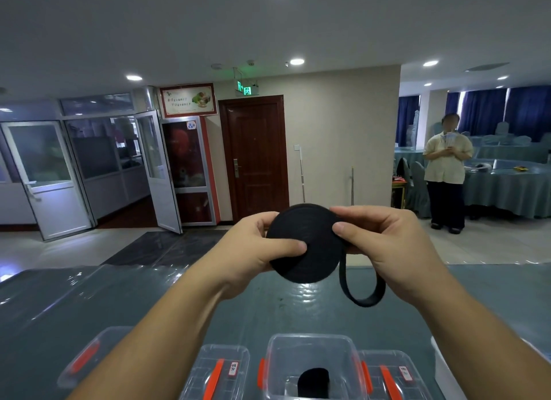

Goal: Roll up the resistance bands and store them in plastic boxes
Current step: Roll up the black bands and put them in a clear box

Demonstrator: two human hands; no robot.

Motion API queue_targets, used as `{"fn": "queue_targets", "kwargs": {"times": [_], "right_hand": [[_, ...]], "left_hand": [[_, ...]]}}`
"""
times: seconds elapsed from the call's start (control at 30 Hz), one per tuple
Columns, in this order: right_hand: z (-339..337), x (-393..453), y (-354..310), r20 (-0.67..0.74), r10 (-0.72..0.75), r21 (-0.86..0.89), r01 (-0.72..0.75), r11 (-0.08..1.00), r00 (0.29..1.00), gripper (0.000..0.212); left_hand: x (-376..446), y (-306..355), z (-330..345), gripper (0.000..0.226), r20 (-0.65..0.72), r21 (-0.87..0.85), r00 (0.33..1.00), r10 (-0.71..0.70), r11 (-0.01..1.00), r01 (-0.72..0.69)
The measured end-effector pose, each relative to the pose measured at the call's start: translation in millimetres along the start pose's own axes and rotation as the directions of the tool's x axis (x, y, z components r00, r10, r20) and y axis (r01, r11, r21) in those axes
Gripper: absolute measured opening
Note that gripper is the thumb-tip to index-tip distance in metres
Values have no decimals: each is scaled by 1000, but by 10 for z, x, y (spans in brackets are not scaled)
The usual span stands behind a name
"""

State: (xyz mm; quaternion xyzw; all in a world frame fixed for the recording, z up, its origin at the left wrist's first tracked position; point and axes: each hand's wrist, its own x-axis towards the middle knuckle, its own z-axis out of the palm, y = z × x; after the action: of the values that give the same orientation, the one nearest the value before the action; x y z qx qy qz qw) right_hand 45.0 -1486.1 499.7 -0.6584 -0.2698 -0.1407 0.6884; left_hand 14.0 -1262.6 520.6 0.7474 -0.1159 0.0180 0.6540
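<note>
So the black resistance band (304, 244) sits mid-frame, held up over the tabletop (89, 295), nearly all coiled with a loop tail dangling lower right. Looks light, soft and springy, so I'd squeeze the flat faces or it'll unwind. Left hand (256, 250) and right hand (384, 235) both pinch the coil, thumbs on front. Open plastic box (313, 367) waits at bottom centre.
</note>
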Motion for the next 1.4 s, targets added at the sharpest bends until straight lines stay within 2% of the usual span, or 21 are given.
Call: {"fn": "queue_targets", "kwargs": {"times": [0.1,0.23,0.3,0.43,0.67,0.87,0.93,1.03,1.1,1.17,1.23,1.4], "right_hand": [[35,-19,23,-13,-1,21,2,1000,1000,27],[75,-39,59,-73,17,126,-8,992,997,30],[62,-35,71,-87,7,87,0,996,996,30],[49,-35,102,-69,6,-15,-7,1000,998,27],[114,-92,106,-118,93,220,-65,973,989,24],[214,-172,145,-238,100,254,-38,967,966,19],[226,-183,181,-264,101,242,-35,970,959,22],[207,-185,203,-264,109,219,-51,974,958,21],[199,-201,211,-243,117,206,-67,976,963,18],[205,-217,237,-243,126,212,-74,975,962,11],[207,-244,273,-261,137,244,-72,967,956,9],[214,-317,338,-222,188,334,-106,937,957,29]], "left_hand": [[-4,25,-22,33,-5,59,1000,27,998,-26],[35,-54,26,36,-131,-100,989,70,992,-83],[40,-100,63,39,-112,-148,993,35,988,-52],[39,-77,45,40,-14,-61,1000,-23,998,22],[56,-177,92,48,-44,-250,999,15,968,-26],[68,-206,191,40,-164,-329,985,54,938,-106],[76,-208,222,37,-175,-321,984,33,943,-89],[53,-190,195,43,-105,-219,994,-15,976,-9],[38,-179,167,50,-77,-117,997,-29,993,20],[31,-202,161,50,-99,-101,995,-22,995,12],[27,-252,204,47,-130,-166,992,-12,986,-10],[27,-437,413,40,-229,-356,973,-22,932,-63]]}}
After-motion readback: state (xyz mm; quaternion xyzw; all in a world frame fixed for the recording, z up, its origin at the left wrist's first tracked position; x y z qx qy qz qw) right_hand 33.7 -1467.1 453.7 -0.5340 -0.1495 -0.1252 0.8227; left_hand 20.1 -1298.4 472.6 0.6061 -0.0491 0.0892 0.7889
